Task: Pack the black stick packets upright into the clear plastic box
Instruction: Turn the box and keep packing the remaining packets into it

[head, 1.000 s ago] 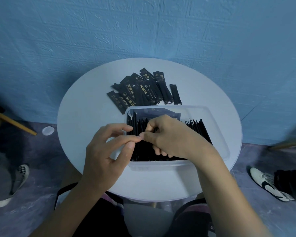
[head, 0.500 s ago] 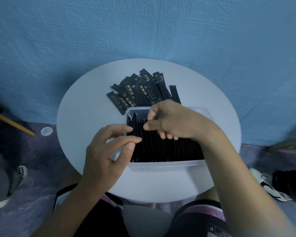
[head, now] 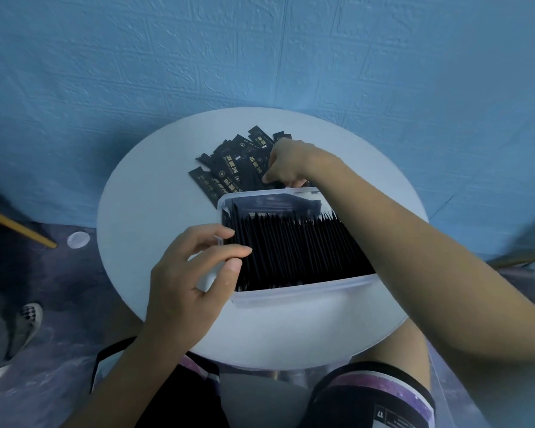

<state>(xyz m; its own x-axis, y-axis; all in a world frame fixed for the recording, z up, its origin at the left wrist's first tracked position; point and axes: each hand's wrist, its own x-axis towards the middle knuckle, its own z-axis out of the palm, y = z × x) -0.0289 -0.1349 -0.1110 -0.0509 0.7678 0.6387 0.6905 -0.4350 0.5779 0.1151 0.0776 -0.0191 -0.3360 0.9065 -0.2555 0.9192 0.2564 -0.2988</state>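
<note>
**Picking the next packet from the loose pile**

Right fingertips [head: 267, 178] are curling down onto the near edge of the loose packets [head: 229, 168]. We can't tell whether they are already pinching one; the right hand [head: 286, 162] is covering the contact. Left fingers [head: 244, 251] are lying apart over the box's 9 o'clock rim, with the tips touching the end packets of the row and nothing clamped. The left hand [head: 192, 273] looks to be bracing both the box and the row.

How we're judging the step:
- Take one packet only, pinched by a short end, so it is hanging vertical on arrival.
- The pile is overlapping, so we're peeling from the top, not dragging from under.
- Left fingertips should be holding a gap open at the row's 9 o'clock end. Slot the packet there, edge first.
- The right forearm is crossing the 3 o'clock side of the box, so lift clear of the tops on the way back.

Containers:
- The clear plastic box [head: 303, 295] is sitting on the round table [head: 142, 211], toward 6 o'clock from the pile and just beside it.
- The packed row [head: 291, 248] is standing on edge and filling most of the width we can see. The 3 o'clock end is hidden under the arm.
- A few packets [head: 275, 202] are leaning flat against the 12 o'clock wall.
</note>
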